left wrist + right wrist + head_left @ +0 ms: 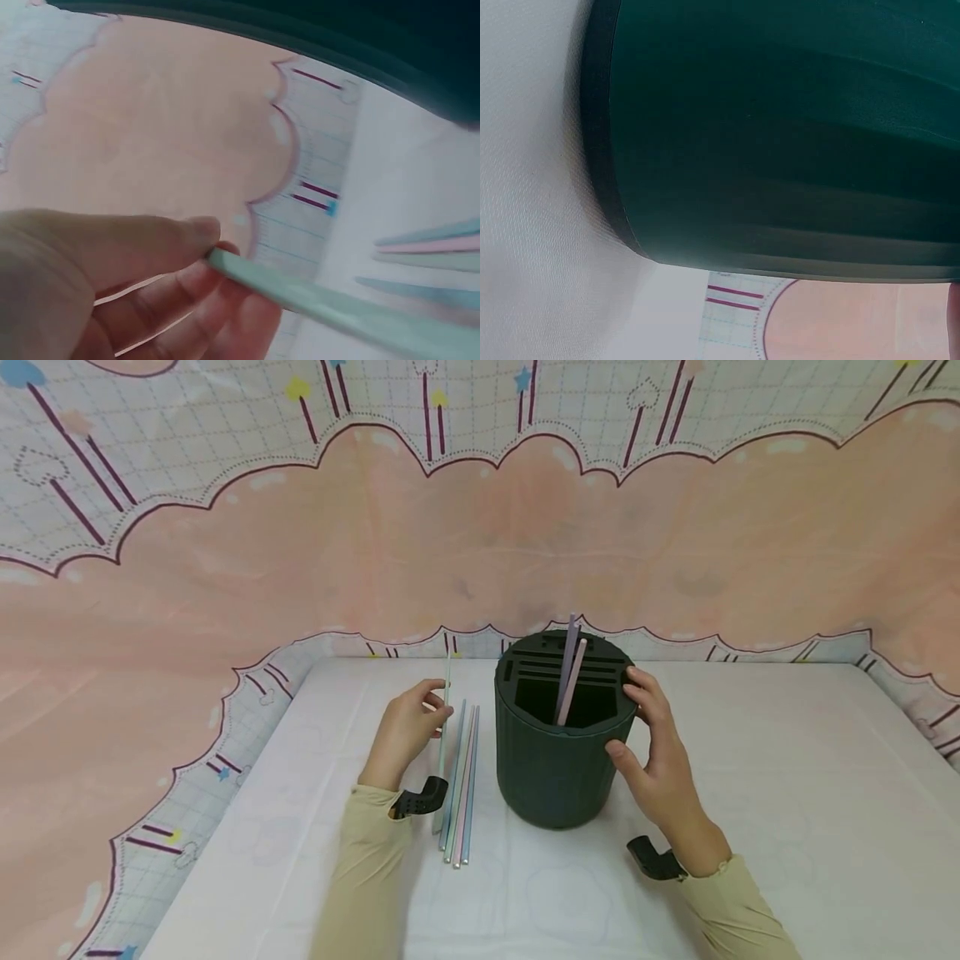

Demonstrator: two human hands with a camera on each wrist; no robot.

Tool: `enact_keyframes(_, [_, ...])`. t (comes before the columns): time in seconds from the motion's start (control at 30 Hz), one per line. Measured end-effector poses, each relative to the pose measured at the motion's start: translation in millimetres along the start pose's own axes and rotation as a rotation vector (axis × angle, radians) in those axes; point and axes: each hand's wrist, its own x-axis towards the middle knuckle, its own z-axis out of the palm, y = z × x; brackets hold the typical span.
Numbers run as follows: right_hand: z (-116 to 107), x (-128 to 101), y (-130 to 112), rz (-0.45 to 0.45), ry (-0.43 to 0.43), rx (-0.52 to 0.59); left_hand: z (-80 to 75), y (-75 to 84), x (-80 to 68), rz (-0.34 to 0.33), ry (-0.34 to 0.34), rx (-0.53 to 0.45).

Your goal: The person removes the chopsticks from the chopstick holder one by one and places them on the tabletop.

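A dark green round holder (pixel 558 752) with a slotted top stands on the white table (pixel 787 810). Two pastel sticks (pixel 570 672) lean inside it. My right hand (pixel 656 752) grips the holder's right side, fingers on the rim and thumb on the wall; the right wrist view is filled by the holder's wall (pixel 795 135). My left hand (pixel 405 731) pinches a pale mint stick (pixel 444 727) between thumb and fingers, lifted at a slant; the same mint stick (pixel 322 304) shows close up in the left wrist view. Three more pastel sticks (pixel 461 785) lie side by side left of the holder.
A pink and grid-patterned cloth backdrop (pixel 480 527) rises behind and to the left of the table. The loose sticks on the table (pixel 435 251) lie just right of my left hand. Bare white tabletop stretches to the right of the holder.
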Motion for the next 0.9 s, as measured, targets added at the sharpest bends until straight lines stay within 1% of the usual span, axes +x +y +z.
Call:
enact_keyframes(0.13, [0, 0, 0, 0.0, 0.0, 0.006, 10.7, -13.7, 4.4, -0.032, -0.012, 0.027])
enact_keyframes(0.27, [1, -2, 0, 0.006, 0.002, 0.01, 22.0, -25.3, 6.9, -0.048, -0.028, 0.056])
enact_keyframes(0.4, [0, -3, 0, 0.015, 0.003, 0.004, 32.6, -31.7, 8.2, -0.032, -0.03, 0.149])
enact_keyframes(0.5, [0, -2, -1, 0.013, 0.003, 0.005, 38.8, -33.6, 8.3, -0.006, -0.028, 0.229])
enact_keyframes(0.57, [0, -1, -1, 0.01, 0.003, 0.004, 40.7, -33.6, 7.5, 0.002, -0.03, 0.257])
enact_keyframes(0.83, [1, -1, 0, 0.006, 0.0, -0.006, 39.8, -33.4, 6.8, 0.007, -0.018, 0.26])
enact_keyframes(0.9, [1, -1, 0, 0.006, -0.001, -0.005, 39.0, -32.4, 7.1, 0.013, -0.005, 0.259])
